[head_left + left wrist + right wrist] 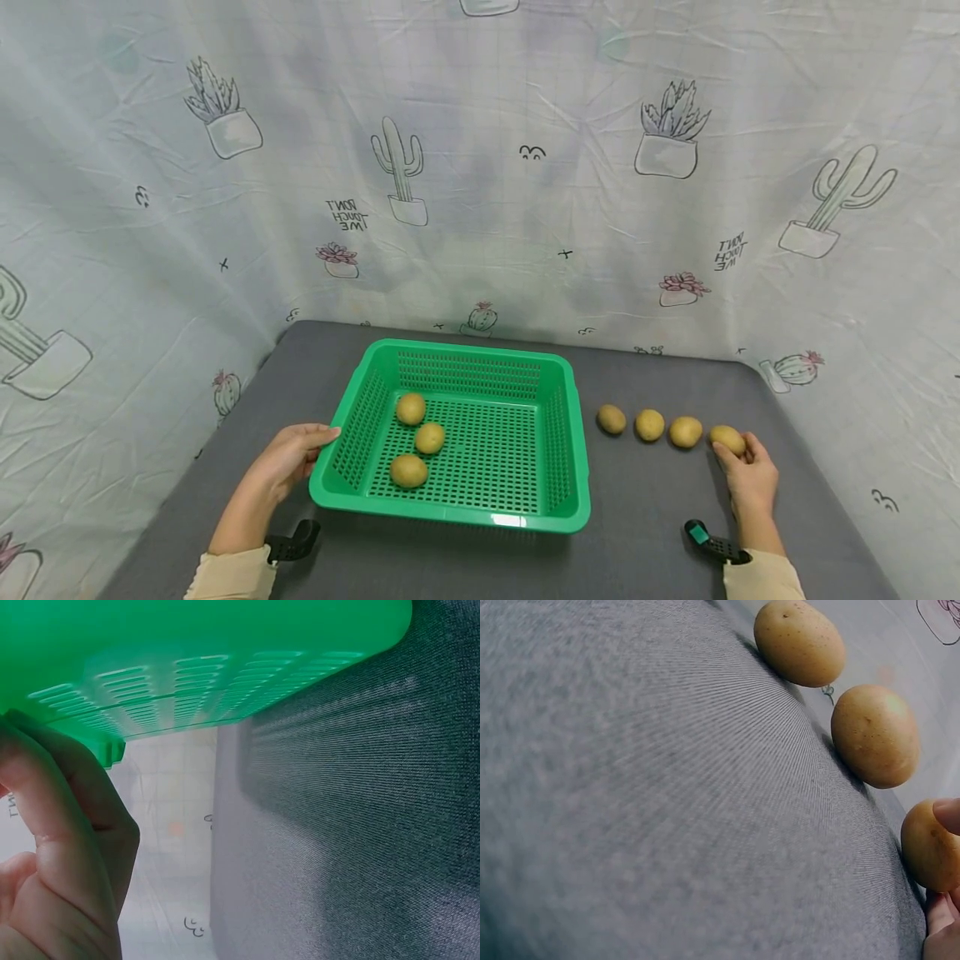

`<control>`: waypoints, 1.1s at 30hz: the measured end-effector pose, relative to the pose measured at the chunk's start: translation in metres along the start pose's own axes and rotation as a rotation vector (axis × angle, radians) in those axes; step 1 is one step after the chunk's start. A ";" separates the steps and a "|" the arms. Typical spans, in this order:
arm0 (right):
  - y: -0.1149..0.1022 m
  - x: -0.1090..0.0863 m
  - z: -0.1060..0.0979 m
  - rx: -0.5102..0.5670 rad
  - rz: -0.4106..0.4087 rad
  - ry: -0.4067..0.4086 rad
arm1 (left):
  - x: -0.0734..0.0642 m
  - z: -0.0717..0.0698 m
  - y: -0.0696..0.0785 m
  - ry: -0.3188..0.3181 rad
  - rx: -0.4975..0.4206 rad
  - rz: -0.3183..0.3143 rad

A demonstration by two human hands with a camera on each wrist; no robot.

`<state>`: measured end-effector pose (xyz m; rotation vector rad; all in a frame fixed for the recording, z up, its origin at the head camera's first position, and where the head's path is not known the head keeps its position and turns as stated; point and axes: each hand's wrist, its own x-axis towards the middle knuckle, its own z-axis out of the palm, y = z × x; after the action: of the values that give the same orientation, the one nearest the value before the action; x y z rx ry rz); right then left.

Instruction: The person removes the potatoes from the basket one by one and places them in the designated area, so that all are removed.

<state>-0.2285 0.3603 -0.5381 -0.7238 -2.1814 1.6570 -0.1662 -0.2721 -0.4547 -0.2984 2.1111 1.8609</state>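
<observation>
My left hand [288,458] grips the left rim of a green plastic basket [450,510], thumb on top. The left wrist view shows the fingers [67,787] bent against the slotted outer wall. Inside the basket, towards its left side, lie three potatoes, one of them a round potato [430,438] in the middle. Far to the right, my right hand [752,482] pinches the end potato [725,438] of a row between thumb and fingers. That potato [928,851] appears at the edge of the right wrist view and seems to touch the cloth.
Left of the held potato, three more stand in a row: a small darker potato [611,419], a round potato [649,425] and a larger potato [686,432]. Grey cloth [637,500] covers the table. A patterned curtain [480,167] hangs behind and at both sides.
</observation>
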 end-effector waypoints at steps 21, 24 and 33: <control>-0.001 0.001 0.002 0.065 0.020 0.083 | 0.002 -0.002 0.000 -0.002 0.023 0.002; -0.002 0.001 0.003 0.083 0.026 0.096 | 0.002 -0.002 -0.001 0.003 0.019 -0.005; -0.006 -0.001 0.002 0.054 0.023 0.083 | 0.002 -0.002 0.000 -0.017 0.009 0.007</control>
<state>-0.2298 0.3570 -0.5326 -0.7905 -2.0716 1.6596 -0.1688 -0.2739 -0.4553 -0.2723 2.1118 1.8511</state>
